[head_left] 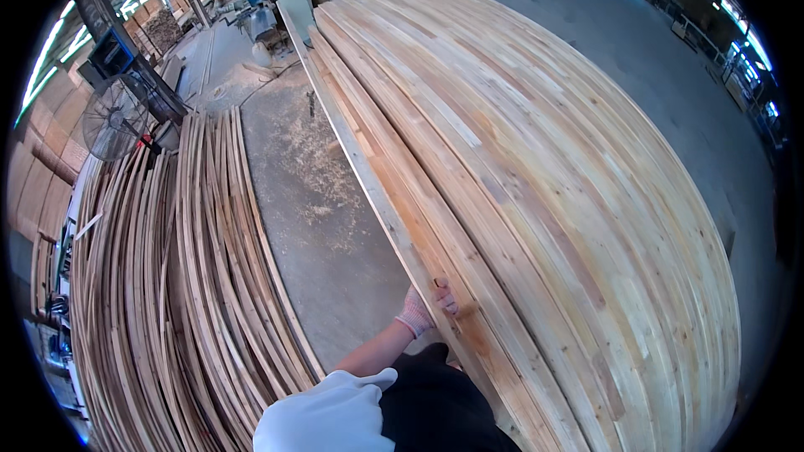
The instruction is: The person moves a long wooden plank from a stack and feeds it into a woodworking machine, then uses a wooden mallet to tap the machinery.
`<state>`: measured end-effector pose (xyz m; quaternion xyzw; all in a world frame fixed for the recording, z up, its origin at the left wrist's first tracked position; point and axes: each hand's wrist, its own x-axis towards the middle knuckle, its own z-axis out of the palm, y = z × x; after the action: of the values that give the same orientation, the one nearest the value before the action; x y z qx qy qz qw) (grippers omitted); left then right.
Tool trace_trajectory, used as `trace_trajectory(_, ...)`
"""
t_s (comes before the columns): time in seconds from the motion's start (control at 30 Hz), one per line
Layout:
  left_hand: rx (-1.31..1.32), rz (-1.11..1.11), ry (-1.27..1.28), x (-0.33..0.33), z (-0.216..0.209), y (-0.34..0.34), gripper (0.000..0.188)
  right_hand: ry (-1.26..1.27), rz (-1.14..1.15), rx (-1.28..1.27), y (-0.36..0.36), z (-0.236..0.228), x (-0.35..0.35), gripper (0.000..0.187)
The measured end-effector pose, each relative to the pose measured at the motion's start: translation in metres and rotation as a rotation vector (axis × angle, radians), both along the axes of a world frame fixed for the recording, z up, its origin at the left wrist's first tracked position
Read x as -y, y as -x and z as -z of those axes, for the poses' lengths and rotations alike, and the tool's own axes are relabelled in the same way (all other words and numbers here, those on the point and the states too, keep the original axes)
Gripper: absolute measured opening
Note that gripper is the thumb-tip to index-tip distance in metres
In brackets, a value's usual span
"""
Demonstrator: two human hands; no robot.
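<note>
My left hand (428, 307), in a light pinkish knit glove, reaches in from the lower edge. Its fingers curl over a long narrow wooden board (398, 233) at the left side of the stack, closed around that edge. To the right lie long wooden strips (456, 226) side by side, with a dark gap between some of them. Beyond these spreads a wide layer of pale, knotty wooden strips (569, 167). My right hand does not show.
Long thin wooden slats (226, 251) lie in bundles on the left. Sawdust and shavings (322, 172) cover part of the floor. A fan (115, 117) stands behind the slats. At the far end are a pale green machine panel (291, 0) and other machinery (260, 23).
</note>
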<state>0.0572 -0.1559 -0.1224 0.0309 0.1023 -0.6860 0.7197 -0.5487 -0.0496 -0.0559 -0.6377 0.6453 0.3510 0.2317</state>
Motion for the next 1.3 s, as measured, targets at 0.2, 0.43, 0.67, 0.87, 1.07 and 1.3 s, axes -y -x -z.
trace_trajectory(0.2,0.063,-0.049,-0.108,-0.052,0.011,-0.106,0.049,0.182,-0.045,0.096,-0.086,0.034,-0.056,0.048)
trace_trajectory(0.43,0.154,-0.173,-0.354,-0.096,-0.011,-0.165,0.068,0.162,0.029,0.037,-0.211,0.038,-0.065,0.067)
trace_trajectory(0.67,0.680,0.681,-0.129,-0.193,0.058,-0.049,0.056,0.250,-0.150,0.335,-0.409,-0.006,-0.036,0.072)
trace_trajectory(0.87,0.721,0.563,-0.381,-0.202,0.010,-0.016,0.055,0.357,0.121,0.936,-0.362,-0.001,-0.049,0.062)
trace_trajectory(1.07,0.865,0.184,-0.418,-0.193,-0.070,-0.094,0.040,-0.004,0.242,0.236,-0.089,-0.078,-0.102,0.074)
trace_trajectory(1.3,0.926,-0.094,-0.552,-0.166,-0.112,-0.145,0.044,0.435,0.666,0.130,-0.102,-0.188,-0.153,0.067)
